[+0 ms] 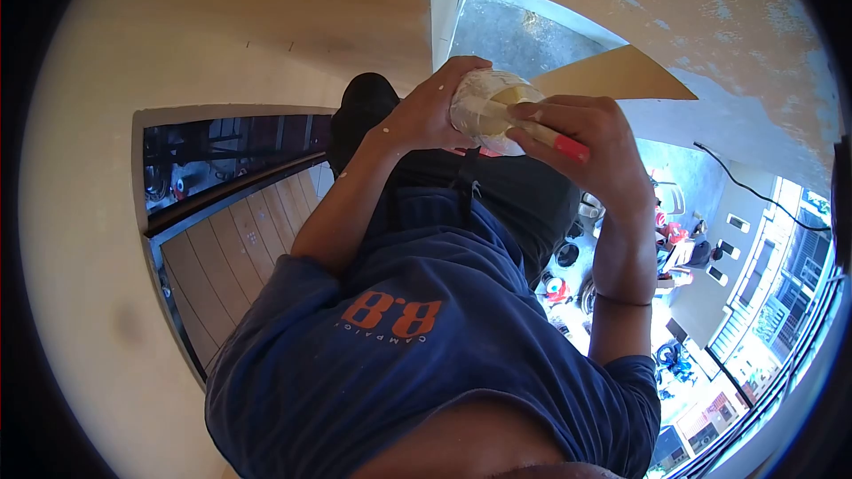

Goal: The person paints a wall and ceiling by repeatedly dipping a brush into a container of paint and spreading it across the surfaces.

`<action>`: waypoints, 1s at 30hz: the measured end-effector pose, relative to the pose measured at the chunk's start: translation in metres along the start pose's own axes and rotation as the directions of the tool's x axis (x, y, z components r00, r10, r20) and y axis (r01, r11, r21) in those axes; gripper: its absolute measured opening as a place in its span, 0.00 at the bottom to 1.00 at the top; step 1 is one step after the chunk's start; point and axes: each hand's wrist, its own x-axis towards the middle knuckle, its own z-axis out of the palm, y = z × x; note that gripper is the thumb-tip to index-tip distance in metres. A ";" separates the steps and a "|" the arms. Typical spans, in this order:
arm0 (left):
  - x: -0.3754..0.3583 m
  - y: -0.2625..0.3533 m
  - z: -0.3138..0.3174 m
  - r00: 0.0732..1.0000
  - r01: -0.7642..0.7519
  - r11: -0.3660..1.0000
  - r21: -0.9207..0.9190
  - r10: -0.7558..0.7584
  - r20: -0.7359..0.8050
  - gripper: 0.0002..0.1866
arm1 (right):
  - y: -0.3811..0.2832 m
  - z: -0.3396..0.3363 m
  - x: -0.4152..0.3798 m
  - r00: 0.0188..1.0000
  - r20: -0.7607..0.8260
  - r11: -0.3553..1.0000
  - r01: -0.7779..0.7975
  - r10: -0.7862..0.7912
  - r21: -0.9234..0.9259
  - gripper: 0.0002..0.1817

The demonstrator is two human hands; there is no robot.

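Observation:
My left hand (432, 111), flecked with pale paint, is wrapped round a clear, paint-smeared container (475, 106) and holds it tilted in front of my body. Cream-coloured paint shows inside its mouth. In my right hand (590, 137) is a paintbrush (543, 132) with a pale handle and a red end. The brush head reaches to the container's mouth, and its bristles are mostly hidden by my fingers and the rim. Both hands are close together above my dark trousers.
A cream wall (98, 213) stands on my left, with a framed opening and wooden panel (240, 248). A patchy painted wall (710, 0) rises ahead and right, with a dangling black cable (763, 195). Far below right are pots (566, 254) and other household items.

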 end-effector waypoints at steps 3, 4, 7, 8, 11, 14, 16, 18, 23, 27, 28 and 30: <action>-0.001 -0.002 -0.001 1.000 0.010 1.000 0.024 -0.009 -0.015 0.50 | -0.002 -0.010 -0.008 0.993 -0.116 0.997 0.026 -0.018 0.068 0.11; -0.002 -0.002 -0.001 1.000 0.012 1.000 0.023 -0.012 -0.017 0.50 | -0.003 -0.014 -0.011 0.991 -0.135 0.995 -0.002 0.015 0.095 0.12; 0.000 -0.004 0.000 1.000 0.014 1.000 0.026 -0.013 -0.021 0.49 | -0.007 -0.021 -0.020 0.981 -0.171 0.988 -0.069 0.092 0.137 0.12; 0.000 -0.004 0.000 0.999 0.025 0.999 0.026 -0.025 -0.027 0.49 | -0.008 -0.023 -0.022 0.974 -0.184 0.982 -0.108 0.136 0.157 0.12; 0.002 -0.003 0.000 0.999 0.038 0.999 0.025 -0.037 -0.034 0.49 | -0.002 -0.023 -0.029 0.966 -0.206 0.972 -0.112 0.156 0.207 0.13; 0.003 -0.001 0.001 0.998 0.051 0.999 0.001 -0.050 -0.026 0.48 | 0.003 -0.024 -0.038 0.955 -0.228 0.948 -0.119 0.191 0.296 0.13; 0.003 0.000 0.001 0.998 0.059 0.998 -0.026 -0.060 -0.018 0.48 | 0.005 -0.027 -0.043 0.954 -0.236 0.943 -0.104 0.184 0.315 0.13; 0.004 0.002 0.001 0.999 0.028 1.000 0.000 -0.028 -0.017 0.49 | 0.005 -0.030 -0.048 0.950 -0.251 0.938 -0.095 0.185 0.333 0.14; 0.008 0.012 0.005 0.998 0.057 0.998 -0.041 -0.058 -0.029 0.51 | 0.015 -0.032 -0.061 0.907 -0.341 0.900 -0.083 0.246 0.428 0.14; 0.010 0.015 0.008 0.996 0.043 0.999 -0.021 -0.044 -0.081 0.50 | 0.029 -0.024 -0.070 0.840 -0.481 0.877 0.012 0.251 0.480 0.15; 0.010 0.015 0.009 0.996 0.040 0.999 -0.022 -0.042 -0.083 0.50 | 0.035 -0.022 -0.073 0.841 -0.481 0.879 0.012 0.249 0.477 0.15; 0.011 0.017 0.009 0.995 0.038 0.998 -0.044 -0.041 -0.087 0.52 | 0.044 -0.018 -0.078 0.803 -0.549 0.865 0.089 0.231 0.493 0.18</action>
